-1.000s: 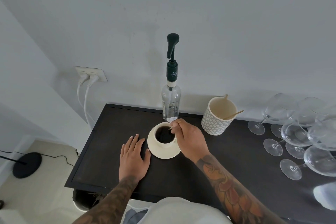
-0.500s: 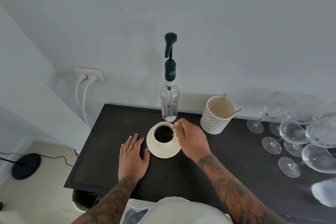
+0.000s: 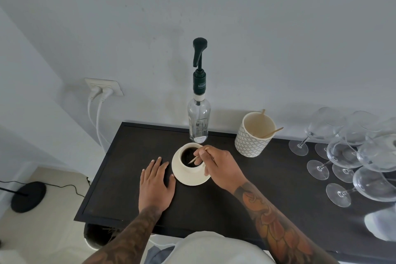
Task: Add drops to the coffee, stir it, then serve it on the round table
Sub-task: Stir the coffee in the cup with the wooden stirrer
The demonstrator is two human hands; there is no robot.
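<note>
**At the dark tabletop: a stick in the coffee**

Under the right hand [image 3: 222,167] sits a cream ceramic cup of black coffee [image 3: 191,162] on its matching round saucer [image 3: 181,174], both resting on the dark brown tabletop [image 3: 132,169]. That hand is pinched around a thin pale wooden stir stick [image 3: 198,156], thumb and fingers closed on its upper end, while the lower end slants down into the dark liquid. The hand's heel hangs over the saucer's near right edge.

Just left of the saucer, the left hand [image 3: 155,184] lies flat on the tabletop, palm down, fingers spread and loose, gripping nothing; its thumb tip comes very close to the saucer rim, though I can't say whether it touches.

Beyond the right hand's fingertips, against the wall, stands a clear glass bottle with a dark green pump top [image 3: 198,113], upright and close behind the cup. Further right of that hand is a cream patterned ceramic tumbler [image 3: 252,137] with more wooden sticks leaning inside. Well off to the right, a cluster of clear stemmed wine glasses [image 3: 351,154] crowds the tabletop's end.
</note>
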